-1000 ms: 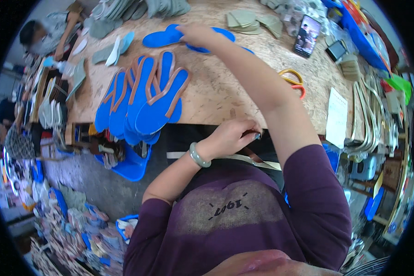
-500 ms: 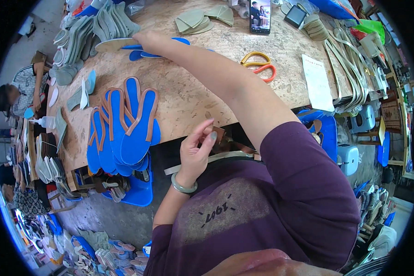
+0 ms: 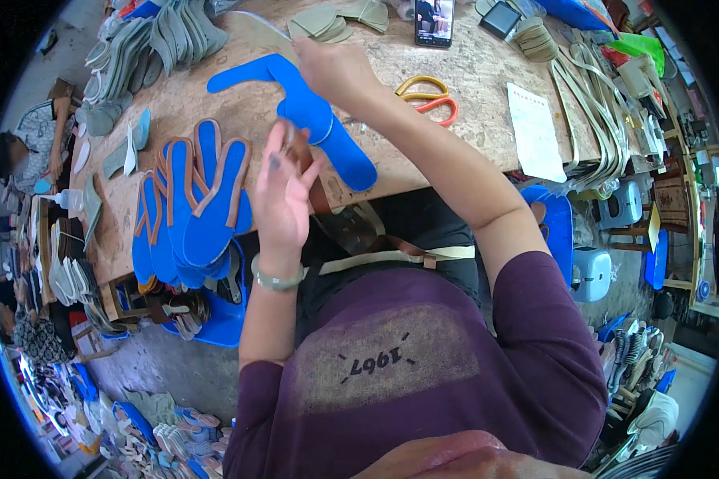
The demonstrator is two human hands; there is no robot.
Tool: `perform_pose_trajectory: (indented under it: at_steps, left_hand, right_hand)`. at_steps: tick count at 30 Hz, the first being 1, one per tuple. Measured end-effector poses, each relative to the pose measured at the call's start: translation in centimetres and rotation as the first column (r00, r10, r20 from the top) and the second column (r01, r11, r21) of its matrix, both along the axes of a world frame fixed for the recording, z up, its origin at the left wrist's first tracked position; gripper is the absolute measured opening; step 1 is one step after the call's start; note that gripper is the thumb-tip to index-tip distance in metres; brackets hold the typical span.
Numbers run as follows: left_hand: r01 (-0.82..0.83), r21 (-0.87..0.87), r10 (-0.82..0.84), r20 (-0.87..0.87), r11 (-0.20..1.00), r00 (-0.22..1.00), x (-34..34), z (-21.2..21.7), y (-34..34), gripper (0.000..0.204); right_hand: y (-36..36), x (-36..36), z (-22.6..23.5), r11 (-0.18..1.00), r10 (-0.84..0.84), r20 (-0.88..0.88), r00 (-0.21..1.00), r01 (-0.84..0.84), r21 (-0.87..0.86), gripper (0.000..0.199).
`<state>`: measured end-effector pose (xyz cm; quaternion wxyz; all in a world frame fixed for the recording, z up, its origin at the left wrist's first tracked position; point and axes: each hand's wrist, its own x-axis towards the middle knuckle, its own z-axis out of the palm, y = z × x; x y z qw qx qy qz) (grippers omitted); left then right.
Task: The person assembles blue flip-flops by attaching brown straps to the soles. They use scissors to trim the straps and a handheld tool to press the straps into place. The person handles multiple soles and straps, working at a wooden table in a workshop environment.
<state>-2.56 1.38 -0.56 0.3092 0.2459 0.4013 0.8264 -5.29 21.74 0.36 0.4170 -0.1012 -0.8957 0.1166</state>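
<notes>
My right hand (image 3: 331, 72), blurred by motion, is closed at the table's far side. From its fingers a thin insole (image 3: 256, 21) sticks out to the left, seen nearly edge-on. Nearer me, my left hand (image 3: 284, 191) is raised over the table edge, its fingers partly blurred. A brown strip (image 3: 318, 194) runs between its thumb and fingers and hangs down. Several loose blue insoles (image 3: 350, 156) lie overlapping on the table beyond that hand. To its left is a fanned pile of blue insoles with brown edging (image 3: 208, 227).
Scissors (image 3: 427, 97) with yellow and red handles lie right of my right forearm. Behind stand a phone (image 3: 434, 22) and stacked beige pieces (image 3: 319, 24). A paper sheet (image 3: 535, 132) and long pale strips (image 3: 595, 104) lie at right. Another person (image 3: 36, 152) sits at far left.
My right hand has drawn back to the right from the far left, bringing an insole along. My left hand has risen forward over the table edge with the brown strip. The loose blue insoles now show uncovered.
</notes>
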Motion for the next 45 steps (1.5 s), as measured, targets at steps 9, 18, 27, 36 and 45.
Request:
perform_pose_trajectory:
  at_steps: [9,18,27,36,45]
  left_hand:
    - [-0.132,-0.036,0.133,0.033,0.991,0.991,3.5,0.2,-1.6,0.071]
    - [0.117,-0.253,-0.046,0.267,0.960,0.962,3.7,1.0,-4.7,0.041]
    - [0.418,-0.325,-0.355,0.235,0.848,0.905,4.2,1.3,-4.9,0.047]
    - [0.426,-0.225,-0.357,0.290,0.876,0.888,5.5,0.5,-4.6,0.044]
    - [0.401,-0.220,-0.301,0.380,0.889,0.875,5.7,-0.1,-3.8,0.042]
  right_hand:
    - [-7.0,9.7,4.0,0.934,0.335,0.130,0.933,-0.347,0.086,0.024]
    - [3.2,14.9,-2.0,0.986,0.036,0.462,0.886,-0.108,0.129,0.040]
    - [7.1,15.6,-2.0,0.929,-0.079,0.662,0.746,-0.186,0.320,0.050]
    - [11.1,14.6,-2.2,0.921,0.119,0.643,0.757,-0.326,0.214,0.052]
    - [1.8,25.1,-1.9,0.306,0.455,0.021,0.890,-0.135,-0.942,0.092]
